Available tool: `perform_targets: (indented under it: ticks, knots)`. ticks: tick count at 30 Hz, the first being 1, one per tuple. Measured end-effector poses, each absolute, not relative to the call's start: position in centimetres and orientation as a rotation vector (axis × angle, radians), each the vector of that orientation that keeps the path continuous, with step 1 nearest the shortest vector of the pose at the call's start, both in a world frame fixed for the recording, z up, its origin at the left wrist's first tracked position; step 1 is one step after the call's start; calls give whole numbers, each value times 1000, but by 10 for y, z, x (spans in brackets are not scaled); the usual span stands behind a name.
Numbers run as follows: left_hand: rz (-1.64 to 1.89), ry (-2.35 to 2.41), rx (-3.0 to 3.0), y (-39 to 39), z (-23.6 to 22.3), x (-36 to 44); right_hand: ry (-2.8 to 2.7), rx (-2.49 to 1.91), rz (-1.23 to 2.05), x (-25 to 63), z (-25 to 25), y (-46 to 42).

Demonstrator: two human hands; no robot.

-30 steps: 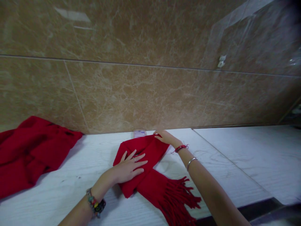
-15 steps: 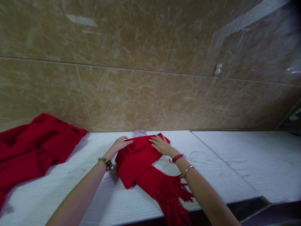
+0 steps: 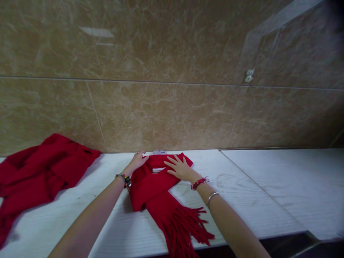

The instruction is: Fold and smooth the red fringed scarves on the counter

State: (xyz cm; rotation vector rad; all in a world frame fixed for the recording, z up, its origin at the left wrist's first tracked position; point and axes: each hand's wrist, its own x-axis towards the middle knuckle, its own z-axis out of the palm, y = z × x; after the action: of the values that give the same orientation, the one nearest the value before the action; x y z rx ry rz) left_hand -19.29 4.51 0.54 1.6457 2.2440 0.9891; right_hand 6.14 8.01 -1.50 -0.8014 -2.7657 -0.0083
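Observation:
A red fringed scarf (image 3: 156, 188) lies folded across itself on the white tabletop, its tasselled end reaching down over the near edge. At its upper left corner, my left hand (image 3: 138, 160) is closed with thumb and fingers at the cloth's edge; the fingertips are partly hidden. My right hand (image 3: 180, 169) rests flat on the upper right part of the scarf, fingers spread. Between the hands, a narrow gap in the cloth shows something white with a dark edge. A small clear, flat item (image 3: 159, 152) is behind the scarf, against the wall.
Another red cloth (image 3: 45, 172) lies rumpled at the left, against the wall. Brown marbled tiles (image 3: 172, 114) rise behind the white tabletop (image 3: 242, 193), which has a seam to the right. A small white fixture (image 3: 249, 75) is on the wall. Dark space lies beyond the near right edge.
A gap has appeared in the scarf between my hands. My right hand has slid slightly left and its fingers have spread. The fringe has shifted left.

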Motion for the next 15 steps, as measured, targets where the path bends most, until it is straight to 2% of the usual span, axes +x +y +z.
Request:
perform_targets:
  ticks: [11, 15]
  knots:
    - [1110, 2257, 1472, 39, -4, -199, -2774, -1013, 221, 60, -24, 81]
    - [1132, 2135, 1512, 44, -4, -195, -2422, -1161, 194, 66, -23, 97]
